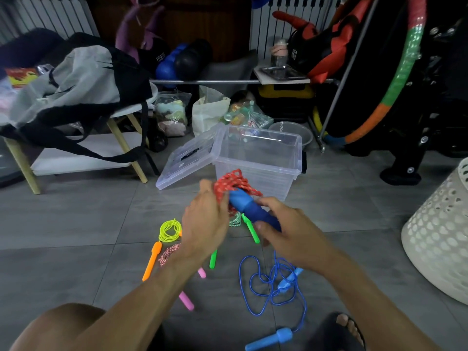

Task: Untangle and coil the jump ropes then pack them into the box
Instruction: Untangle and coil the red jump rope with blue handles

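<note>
My right hand (pixel 286 229) grips the dark blue handles (pixel 249 206) of a red speckled jump rope (pixel 234 182). My left hand (pixel 205 216) holds that rope's bunched coils just in front of the clear plastic box (pixel 263 158), which stands open and looks empty. On the floor below lie a loose blue rope (pixel 255 282) with light blue handles, a coiled yellow rope (pixel 170 229) with an orange handle, a pink-and-white rope (pixel 168 253) with pink handles, and a green rope (pixel 236 220) with green handles.
The box's clear lid (pixel 187 158) leans against its left side. A white perforated basket (pixel 440 236) stands at the right. A low bench with a grey bag (pixel 83 82) is at the left. Bags, a bowl and gym gear crowd the back. My sandalled foot (pixel 347 325) is bottom right.
</note>
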`<action>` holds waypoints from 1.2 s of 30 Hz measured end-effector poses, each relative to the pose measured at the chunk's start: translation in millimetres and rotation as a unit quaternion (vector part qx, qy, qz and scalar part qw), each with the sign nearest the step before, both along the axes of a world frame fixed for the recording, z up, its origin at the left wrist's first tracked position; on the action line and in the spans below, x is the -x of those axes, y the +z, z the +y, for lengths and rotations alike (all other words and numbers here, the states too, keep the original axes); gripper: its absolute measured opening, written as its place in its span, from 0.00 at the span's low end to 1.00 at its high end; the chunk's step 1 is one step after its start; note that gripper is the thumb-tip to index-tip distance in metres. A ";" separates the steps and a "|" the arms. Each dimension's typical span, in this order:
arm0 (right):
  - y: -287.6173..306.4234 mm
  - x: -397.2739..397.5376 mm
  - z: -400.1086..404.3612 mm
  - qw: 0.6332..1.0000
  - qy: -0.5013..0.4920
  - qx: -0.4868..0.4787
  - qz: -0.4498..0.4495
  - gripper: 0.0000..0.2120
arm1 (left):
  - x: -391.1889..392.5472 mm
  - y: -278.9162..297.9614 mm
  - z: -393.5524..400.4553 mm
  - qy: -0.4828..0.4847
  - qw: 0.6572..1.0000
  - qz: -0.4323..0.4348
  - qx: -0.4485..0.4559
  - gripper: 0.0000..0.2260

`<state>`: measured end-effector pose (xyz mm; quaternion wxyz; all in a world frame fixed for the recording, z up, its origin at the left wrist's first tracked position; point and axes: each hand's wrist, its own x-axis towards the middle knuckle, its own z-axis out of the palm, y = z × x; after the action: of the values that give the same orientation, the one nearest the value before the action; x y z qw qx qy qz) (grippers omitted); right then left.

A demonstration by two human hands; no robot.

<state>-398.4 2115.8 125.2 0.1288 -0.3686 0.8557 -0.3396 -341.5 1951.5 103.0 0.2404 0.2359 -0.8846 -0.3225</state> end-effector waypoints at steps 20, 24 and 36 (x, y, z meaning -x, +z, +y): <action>-10.5 -2.4 -15.4 0.939 -0.029 0.183 -0.289 0.17 | 2.8 14.3 15.0 -0.114 0.918 0.066 -0.374 0.06; -3.6 7.3 -4.0 0.967 -0.060 0.135 -0.207 0.06 | 7.1 8.9 -3.5 -0.036 0.920 0.053 -0.388 0.08; -3.1 23.3 6.9 0.840 -0.263 0.367 -0.300 0.11 | -7.2 4.4 4.1 -0.160 0.874 -0.024 -0.458 0.10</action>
<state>-421.7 2122.8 122.1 0.1403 -0.0295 0.6524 -0.7442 -334.2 1955.5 107.4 0.0286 0.1826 -0.6689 -0.7200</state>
